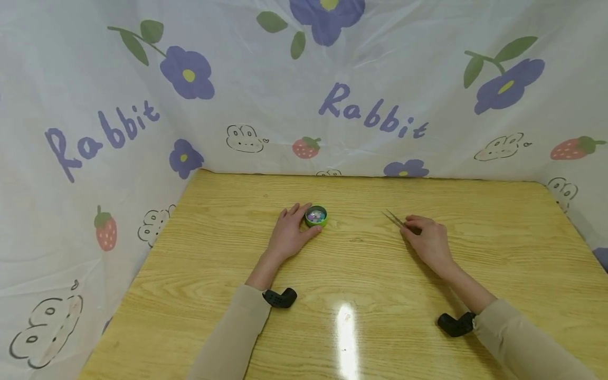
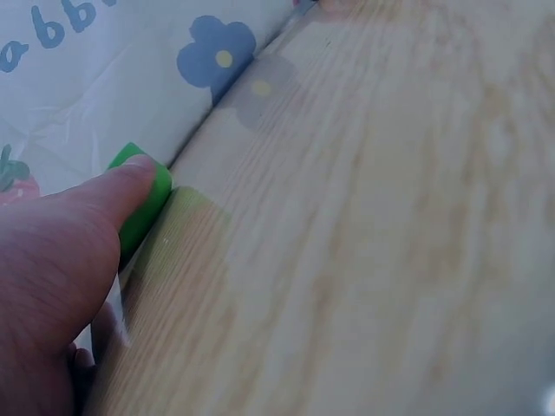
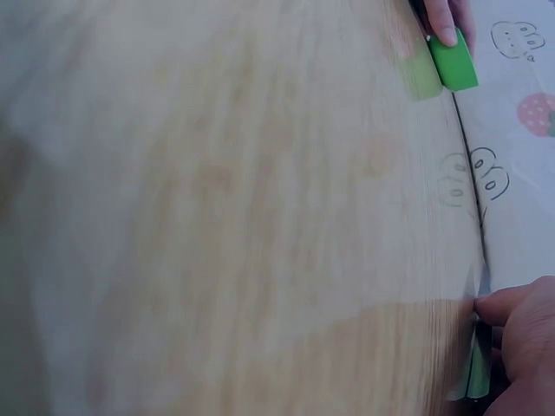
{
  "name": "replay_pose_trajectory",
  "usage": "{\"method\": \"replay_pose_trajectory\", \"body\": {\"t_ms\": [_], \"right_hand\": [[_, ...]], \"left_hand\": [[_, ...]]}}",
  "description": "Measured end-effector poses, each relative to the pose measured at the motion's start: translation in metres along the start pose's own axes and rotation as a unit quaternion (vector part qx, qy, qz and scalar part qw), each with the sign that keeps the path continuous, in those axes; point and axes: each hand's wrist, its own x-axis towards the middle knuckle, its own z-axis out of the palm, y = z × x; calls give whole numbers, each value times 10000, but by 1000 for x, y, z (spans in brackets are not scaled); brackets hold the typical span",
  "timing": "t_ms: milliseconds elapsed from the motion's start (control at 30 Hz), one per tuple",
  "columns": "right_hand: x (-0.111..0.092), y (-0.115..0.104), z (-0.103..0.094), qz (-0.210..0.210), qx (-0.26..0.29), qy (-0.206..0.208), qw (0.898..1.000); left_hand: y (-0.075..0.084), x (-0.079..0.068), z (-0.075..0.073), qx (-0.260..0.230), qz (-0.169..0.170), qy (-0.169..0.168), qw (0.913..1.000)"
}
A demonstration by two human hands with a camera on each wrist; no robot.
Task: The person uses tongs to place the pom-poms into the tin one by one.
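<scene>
My left hand [image 1: 288, 235] holds a small round green container [image 1: 325, 222] on the table, thumb on the near side and fingers round the far side. Small shiny pieces [image 1: 315, 215] in purple, white and blue lie inside it. In the left wrist view the thumb presses on the container's green wall [image 2: 147, 212]. Off to the right, my right hand [image 1: 429, 241] pinches a pair of thin metal tweezers [image 1: 393, 218]. Their tips point up and left toward the container, apart from it and slightly spread. From the right wrist view, the tweezers [image 3: 479, 368] are partly hidden by the fingers.
The wood-grain table [image 1: 361, 279] reaches back to a white curtain [image 1: 275, 95] printed with flowers, strawberries and rabbits, which also hangs along both sides. A black wrist device [image 1: 281, 298] sits at the left cuff, another device [image 1: 456, 324] at the right cuff.
</scene>
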Motion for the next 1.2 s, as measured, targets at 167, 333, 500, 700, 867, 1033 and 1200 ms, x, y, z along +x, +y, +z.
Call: {"method": "replay_pose_trajectory", "body": {"t_ms": [167, 333, 500, 700, 867, 1033, 1200], "right_hand": [[2, 0, -3, -4, 24, -179, 9998], [5, -3, -12, 156, 158, -628, 9978], [6, -7, -19, 174, 279, -606, 9976], [8, -11, -23, -48, 394, -311, 9987], [10, -12, -22, -131, 437, -222, 9987], [10, -10, -24, -122, 448, -141, 9988], [12, -11, -27, -166, 252, -78, 9995]], "left_hand": [[1, 0, -1, 31, -26, -46, 10000], [0, 2, 0, 82, -45, -118, 9999], [0, 5, 1, 69, -48, -196, 9998], [-2, 6, 2, -34, -131, -166, 9998], [-4, 5, 0, -85, -248, -133, 9996], [-3, 4, 0, -95, -366, -215, 9991], [0, 7, -3, -136, -328, -319, 9989]]}}
